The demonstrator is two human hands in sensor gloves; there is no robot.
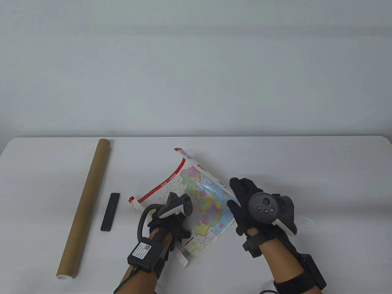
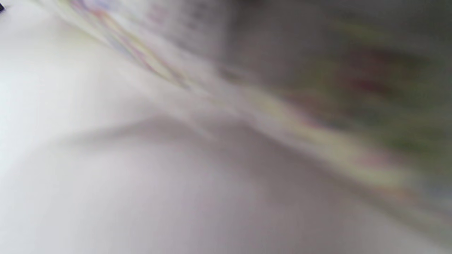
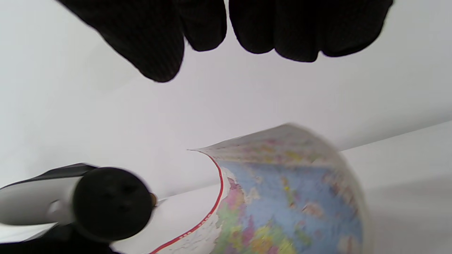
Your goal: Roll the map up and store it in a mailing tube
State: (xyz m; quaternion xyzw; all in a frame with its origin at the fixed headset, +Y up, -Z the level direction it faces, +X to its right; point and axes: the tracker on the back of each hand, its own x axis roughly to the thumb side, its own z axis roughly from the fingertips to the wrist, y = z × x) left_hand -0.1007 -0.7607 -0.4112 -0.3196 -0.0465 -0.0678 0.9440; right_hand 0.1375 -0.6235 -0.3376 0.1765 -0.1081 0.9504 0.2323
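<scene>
One colourful, red-bordered map [image 1: 202, 199] curls, left hand [image 1: 167, 222] gripping it, right hand [image 1: 245, 202] straight-fingered; one brown tube [image 1: 84, 205] left.

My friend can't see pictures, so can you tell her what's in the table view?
Two black-gloved hands work on a colourful, curling paper map on a white table: the left hand is at its near-left edge, the right hand open at its right edge. Left lie a long brown cardboard tube and a small black bar.
</scene>
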